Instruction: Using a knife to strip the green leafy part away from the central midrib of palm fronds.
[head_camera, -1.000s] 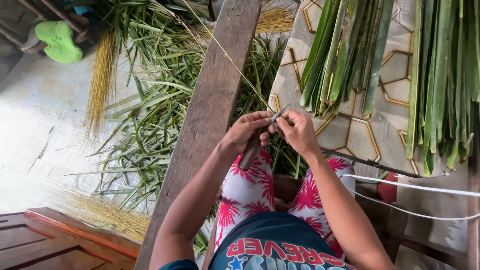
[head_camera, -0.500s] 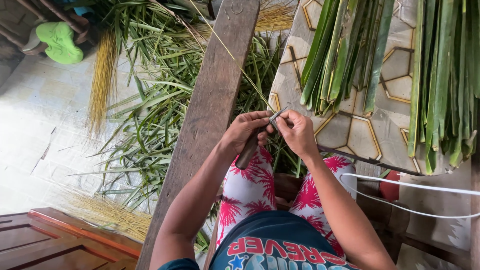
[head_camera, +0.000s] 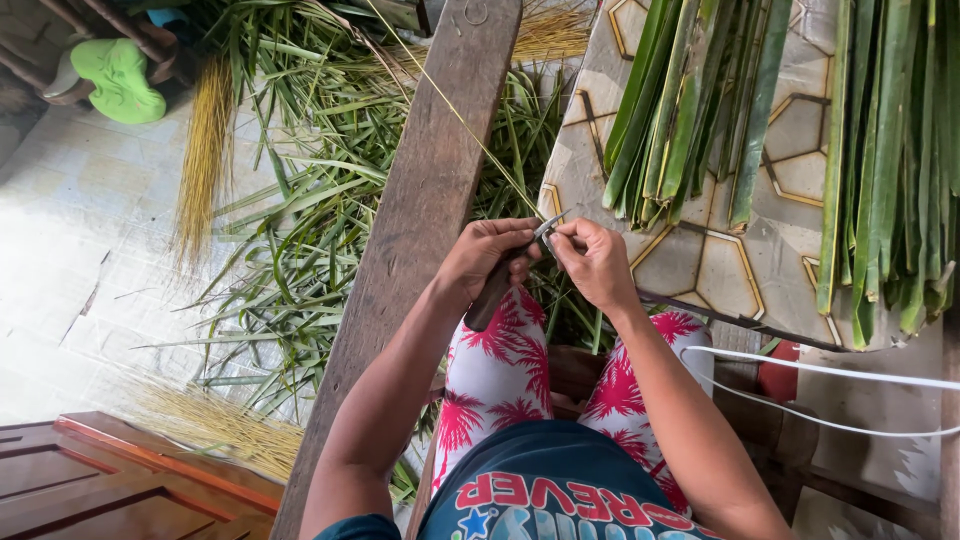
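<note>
Here our left hand (head_camera: 488, 252) grips a knife (head_camera: 500, 280), right hand (head_camera: 598, 262) pinches a thin leaf rib (head_camera: 470, 130), both just beside the wooden plank (head_camera: 420, 230).

A pale tiled floor (head_camera: 70, 260) fills the left side of the scene under soft, even daylight, strewn toward its middle with a heap of loose green leaf strips (head_camera: 300, 200). Bundles of straw-yellow fibres (head_camera: 205, 150) lie along the heap's left edge and near the bottom. A long weathered wooden plank (head_camera: 420, 220) runs diagonally from the top edge to the bottom. At the right stands a table (head_camera: 700, 270) covered in a cloth of gold-outlined hexagons, cut green fronds (head_camera: 880, 150) hanging over its near edge. Reddish-brown panelled woodwork (head_camera: 110, 480) occupies the bottom left corner.
</note>
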